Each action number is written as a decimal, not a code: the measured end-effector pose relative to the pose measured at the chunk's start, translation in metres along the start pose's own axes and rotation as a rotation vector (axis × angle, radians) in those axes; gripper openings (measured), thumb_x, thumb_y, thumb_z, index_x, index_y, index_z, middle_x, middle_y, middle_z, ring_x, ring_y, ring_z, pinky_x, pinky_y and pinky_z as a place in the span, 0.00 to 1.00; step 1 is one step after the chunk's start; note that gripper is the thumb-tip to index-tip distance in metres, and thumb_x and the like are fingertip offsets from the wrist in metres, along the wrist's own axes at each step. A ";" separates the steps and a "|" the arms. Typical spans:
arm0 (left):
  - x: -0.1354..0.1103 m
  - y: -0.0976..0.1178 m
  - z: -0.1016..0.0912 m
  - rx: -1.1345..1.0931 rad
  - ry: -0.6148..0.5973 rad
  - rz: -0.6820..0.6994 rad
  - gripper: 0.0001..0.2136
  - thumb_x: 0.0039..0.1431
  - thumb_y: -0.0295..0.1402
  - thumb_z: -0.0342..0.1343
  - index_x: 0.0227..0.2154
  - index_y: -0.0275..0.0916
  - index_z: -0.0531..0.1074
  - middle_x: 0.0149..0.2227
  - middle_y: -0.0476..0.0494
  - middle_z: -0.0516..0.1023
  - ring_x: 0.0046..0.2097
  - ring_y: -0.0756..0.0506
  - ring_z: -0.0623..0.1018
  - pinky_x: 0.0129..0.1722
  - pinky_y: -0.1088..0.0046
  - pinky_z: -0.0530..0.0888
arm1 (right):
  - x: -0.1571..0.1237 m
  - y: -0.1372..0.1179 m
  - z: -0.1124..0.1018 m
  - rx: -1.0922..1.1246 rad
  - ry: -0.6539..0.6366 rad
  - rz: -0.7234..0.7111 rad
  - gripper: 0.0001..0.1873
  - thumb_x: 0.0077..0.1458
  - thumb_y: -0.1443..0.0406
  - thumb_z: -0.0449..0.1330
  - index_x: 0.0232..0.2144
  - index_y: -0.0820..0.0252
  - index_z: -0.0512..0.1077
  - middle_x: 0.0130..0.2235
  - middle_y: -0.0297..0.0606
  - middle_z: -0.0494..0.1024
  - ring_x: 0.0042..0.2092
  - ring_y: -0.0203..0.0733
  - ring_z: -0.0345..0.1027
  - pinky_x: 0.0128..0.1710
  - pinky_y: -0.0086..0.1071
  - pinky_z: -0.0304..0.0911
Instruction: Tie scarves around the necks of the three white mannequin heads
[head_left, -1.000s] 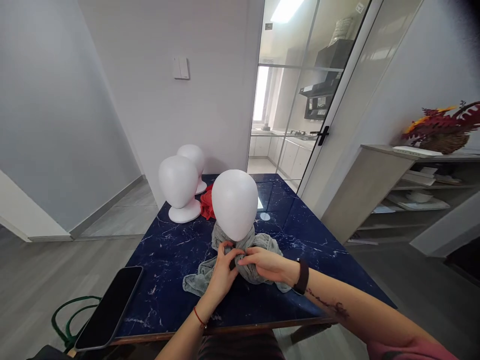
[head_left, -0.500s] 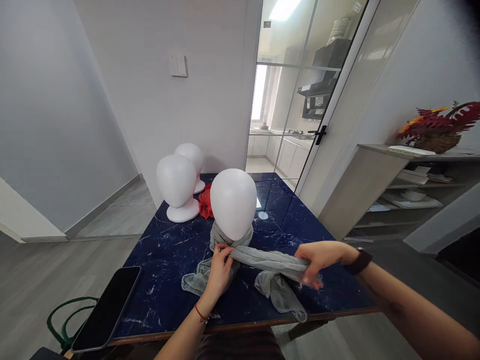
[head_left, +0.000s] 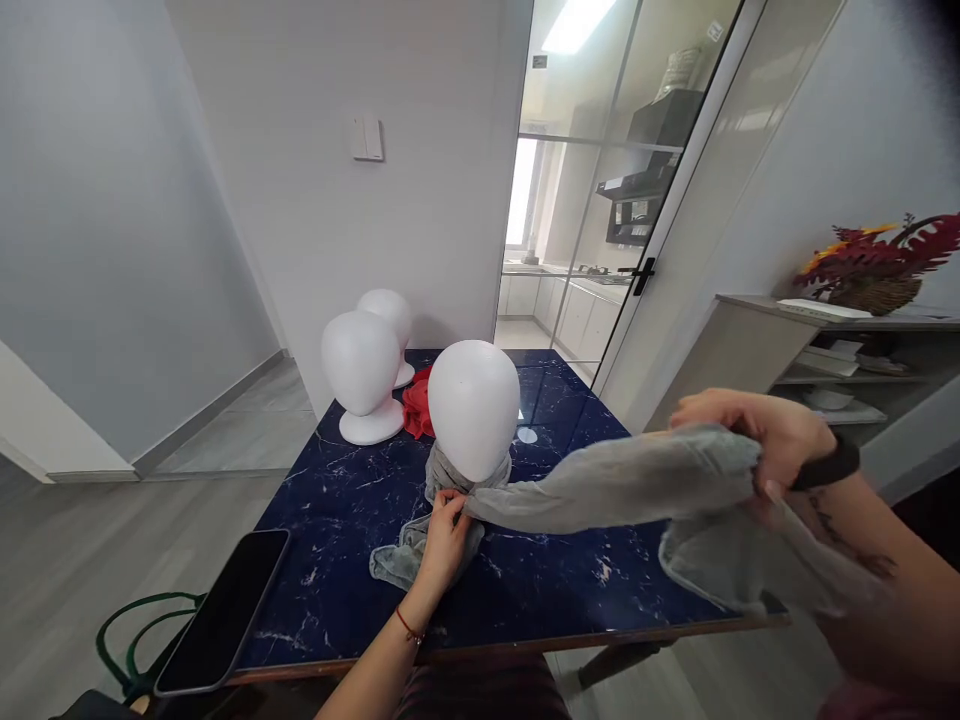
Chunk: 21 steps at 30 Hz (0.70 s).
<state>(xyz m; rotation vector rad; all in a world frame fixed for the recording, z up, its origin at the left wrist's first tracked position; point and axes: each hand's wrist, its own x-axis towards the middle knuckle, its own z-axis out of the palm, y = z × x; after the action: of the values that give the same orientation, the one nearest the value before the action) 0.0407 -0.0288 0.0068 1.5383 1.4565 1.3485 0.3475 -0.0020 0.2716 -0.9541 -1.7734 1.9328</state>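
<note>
A grey, sheer scarf (head_left: 592,485) is wrapped round the neck of a white foam mannequin head (head_left: 475,410). Just in front of that neck, my left hand (head_left: 448,535) pinches the scarf. One end of the fabric lies bunched on the table under and beside my left wrist. Out to the right, my right hand (head_left: 757,430) is closed on the other length and holds it raised and stretched; its tail hangs below, blurred. Red fabric (head_left: 418,403) lies behind the mannequin head, partly hidden by it.
Two more white foam heads, a nearer one (head_left: 361,365) and a farther one (head_left: 390,315), stand at the back left of the blue marbled table (head_left: 337,560). A black phone (head_left: 225,610) rests at the left front corner. A shelf (head_left: 720,350) stands to the right.
My right hand has moved right and up, drawing the scarf's length out and lifting its tail off the table. My left hand still pinches near the neck.
</note>
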 end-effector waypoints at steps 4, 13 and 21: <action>0.000 0.000 0.000 -0.014 -0.008 0.029 0.09 0.54 0.31 0.50 0.26 0.37 0.75 0.37 0.40 0.69 0.43 0.42 0.68 0.49 0.63 0.65 | 0.044 -0.028 0.039 -0.032 -0.400 -0.249 0.16 0.54 0.60 0.60 0.43 0.62 0.66 0.21 0.24 0.73 0.20 0.25 0.68 0.33 0.27 0.68; 0.000 -0.006 0.003 -0.321 0.099 -0.144 0.13 0.51 0.40 0.57 0.34 0.36 0.77 0.44 0.36 0.76 0.53 0.37 0.69 0.55 0.62 0.62 | 0.161 -0.121 0.069 -0.612 -0.533 -0.179 0.11 0.50 0.64 0.64 0.33 0.65 0.67 0.22 0.24 0.67 0.18 0.21 0.51 0.18 0.17 0.51; 0.000 -0.002 0.003 -0.498 0.135 -0.334 0.17 0.49 0.45 0.59 0.36 0.37 0.77 0.47 0.38 0.77 0.55 0.37 0.70 0.57 0.63 0.60 | 0.273 -0.153 0.075 -1.516 0.076 -0.542 0.04 0.45 0.68 0.63 0.28 0.64 0.74 0.23 0.31 0.72 0.27 0.32 0.63 0.29 0.26 0.54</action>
<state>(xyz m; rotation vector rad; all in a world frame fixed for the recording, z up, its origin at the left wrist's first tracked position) 0.0429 -0.0280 0.0045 0.8626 1.2576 1.4831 0.0741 0.1466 0.3539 -0.6665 -2.9082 -0.0174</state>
